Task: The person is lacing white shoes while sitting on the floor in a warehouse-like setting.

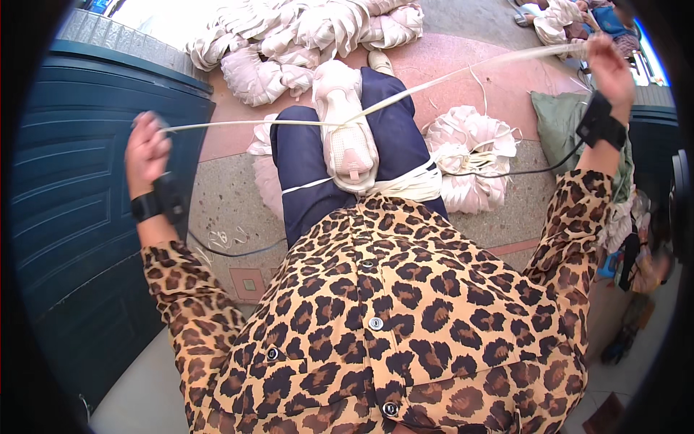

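Observation:
A pale pink and white shoe upper point(338, 101) lies lengthwise between my thighs, its heel end toward me. A thin white shoelace point(246, 123) crosses over its opening and is drawn out taut to both sides. At the left, my left hand point(147, 148) is closed on one end of the lace. My right hand point(611, 69), raised high at the far right and slightly blurred, is closed on the other end. A bundle of loose white laces point(408, 182) rests across my right thigh. Both wrists wear black straps with cables.
A large heap of bundled shoe uppers point(289, 43) lies ahead on the floor. Another round bundle point(473, 159) sits beside my right leg. A dark blue panelled door point(94, 166) stands at left, a green sack point(560, 130) at right. Other people point(603, 25) are at the far right.

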{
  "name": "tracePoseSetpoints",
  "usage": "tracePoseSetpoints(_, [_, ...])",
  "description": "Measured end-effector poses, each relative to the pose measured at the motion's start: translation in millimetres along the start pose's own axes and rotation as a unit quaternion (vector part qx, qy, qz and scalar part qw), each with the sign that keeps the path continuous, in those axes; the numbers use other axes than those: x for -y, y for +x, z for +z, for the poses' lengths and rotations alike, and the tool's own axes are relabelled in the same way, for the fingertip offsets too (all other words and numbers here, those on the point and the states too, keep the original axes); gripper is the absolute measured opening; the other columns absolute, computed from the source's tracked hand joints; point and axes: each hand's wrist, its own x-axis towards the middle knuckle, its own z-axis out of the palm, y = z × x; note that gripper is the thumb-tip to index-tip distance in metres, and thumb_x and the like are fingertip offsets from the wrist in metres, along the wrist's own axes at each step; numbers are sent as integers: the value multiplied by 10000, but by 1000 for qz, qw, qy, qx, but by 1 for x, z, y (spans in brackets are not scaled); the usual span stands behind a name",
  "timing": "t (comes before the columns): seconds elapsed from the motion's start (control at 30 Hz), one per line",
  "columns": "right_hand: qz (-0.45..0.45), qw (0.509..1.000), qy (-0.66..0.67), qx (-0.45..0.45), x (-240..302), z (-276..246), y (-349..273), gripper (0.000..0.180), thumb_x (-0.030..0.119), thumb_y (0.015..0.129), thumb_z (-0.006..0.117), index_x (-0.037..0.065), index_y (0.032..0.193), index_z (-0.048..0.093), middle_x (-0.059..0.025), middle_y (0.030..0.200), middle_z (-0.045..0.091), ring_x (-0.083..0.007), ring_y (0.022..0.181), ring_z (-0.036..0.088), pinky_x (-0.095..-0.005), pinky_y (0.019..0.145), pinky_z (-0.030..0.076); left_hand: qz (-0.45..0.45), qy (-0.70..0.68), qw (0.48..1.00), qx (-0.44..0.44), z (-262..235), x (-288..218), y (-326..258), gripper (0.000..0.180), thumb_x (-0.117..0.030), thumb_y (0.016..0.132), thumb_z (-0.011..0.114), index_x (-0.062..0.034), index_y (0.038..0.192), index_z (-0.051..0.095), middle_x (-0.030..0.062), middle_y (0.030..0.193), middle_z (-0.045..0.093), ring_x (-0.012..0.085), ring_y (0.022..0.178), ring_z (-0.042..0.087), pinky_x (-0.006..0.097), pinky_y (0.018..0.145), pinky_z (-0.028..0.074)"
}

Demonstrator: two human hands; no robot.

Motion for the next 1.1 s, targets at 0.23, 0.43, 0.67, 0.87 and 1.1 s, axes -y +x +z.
tracePoseSetpoints(0.23, [-29, 747, -662, -50, -196, -38, -51, 166, 175, 867, 506, 44, 914, 597, 5, 635, 522, -75, 540, 450, -234, 488, 375, -15, 188, 908, -375, -33, 16, -26, 305, -357, 912, 440, -64, 987, 470, -43, 577, 352, 30, 378, 280, 198, 332, 206])
tracePoseSetpoints(0.43, [125, 697, -687, 165, -355, 6, -105, 227, 212, 836, 506, 24, 809, 630, -141, 698, 619, -239, 646, 617, -326, 624, 487, -159, 284, 942, -88, 56, 146, 1, 213, -296, 910, 448, -89, 936, 492, -29, 601, 407, 37, 347, 333, 178, 295, 224])
tracePoseSetpoints(0.67, [21, 569, -805, 168, -384, 7, -102, 244, 171, 797, 435, 32, 763, 633, -193, 775, 614, -343, 730, 608, -429, 679, 473, -233, 331, 915, -4, 138, 208, -6, 193, -148, 908, 422, 11, 958, 518, 67, 772, 558, 86, 383, 493, 186, 293, 327])
tracePoseSetpoints(0.87, [12, 503, -841, 199, -395, 15, -95, 213, 136, 738, 462, -4, 708, 619, -203, 731, 613, -340, 668, 618, -408, 604, 490, -162, 439, 884, 8, 139, 221, -13, 196, -137, 890, 448, 8, 959, 560, 29, 668, 528, 74, 363, 454, 199, 317, 328])
tracePoseSetpoints(1.1, [68, 497, -820, 274, -405, 7, -79, 183, 112, 722, 487, -9, 710, 623, -195, 693, 613, -310, 659, 627, -385, 596, 504, -198, 407, 890, -56, 132, 219, -19, 200, -183, 868, 513, 2, 839, 582, -19, 524, 454, 63, 354, 418, 208, 302, 301])
